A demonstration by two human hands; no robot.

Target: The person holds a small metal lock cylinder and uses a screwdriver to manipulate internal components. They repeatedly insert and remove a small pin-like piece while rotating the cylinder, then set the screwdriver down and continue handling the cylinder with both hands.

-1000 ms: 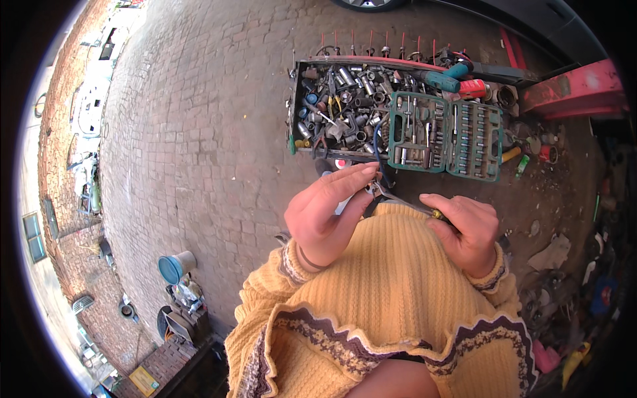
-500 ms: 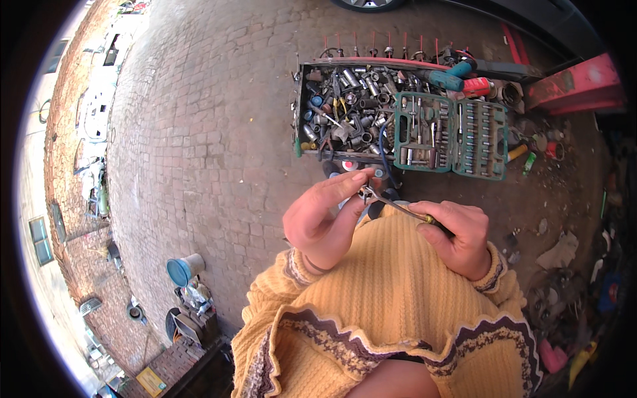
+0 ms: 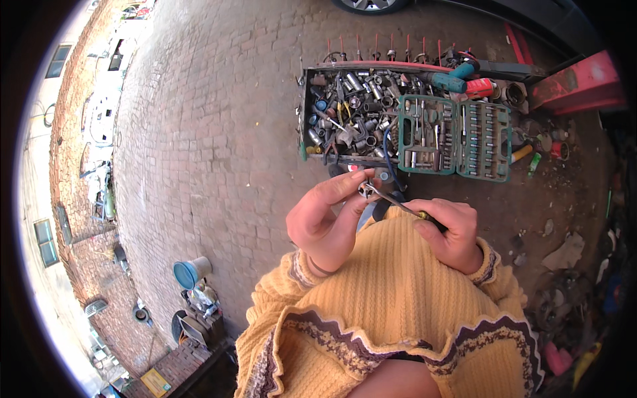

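Note:
My left hand [image 3: 328,215] pinches a small round metal piece [image 3: 365,190] with dark openings between thumb and fingers, in front of my chest. The kind of piece is too small to tell. In my right hand [image 3: 449,232] is a hand tool [image 3: 397,201] with a slim metal shaft and a black-and-yellow handle, fingers wrapped round the grip. Its far end meets the metal piece at my left fingertips; whether it sits inside the piece or is joined to it, I cannot tell. Beyond my hands lies an unfolded green socket set case [image 3: 456,142] with sockets and bits in rows.
The case rests on the right part of a tray cart [image 3: 302,109] heaped with loose sockets and tools. Behind the case are a teal power tool [image 3: 446,82] and a red can [image 3: 479,87]. A red metal beam [image 3: 577,83] stands right; a blue-rimmed bucket [image 3: 192,272] is at left.
The metal piece has turned slightly at my left fingertips and shows more of its face. My right hand has shifted a little left with the tool. The whole view has tilted slightly.

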